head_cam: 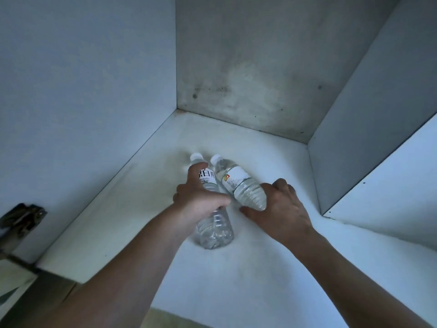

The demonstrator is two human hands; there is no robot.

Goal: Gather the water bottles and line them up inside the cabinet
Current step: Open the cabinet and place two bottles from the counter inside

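Head view. My left hand [198,204] is wrapped around the left bottle [214,223], fingers curled at its middle. My right hand [279,207] cups the base of the right bottle [238,183], fingers curled behind it. Both bottles stand tilted on the cabinet floor [260,268], necks nearly touching, toward the far left corner. Judgement: two are inside; straightening into a row remains.

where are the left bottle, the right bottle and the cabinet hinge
left bottle [214,233]: head view, on its clear ribbed lower body below the left hand.
right bottle [234,175]: head view, on its white label.
cabinet hinge [22,217]: head view, on the dark metal body at the left wall.
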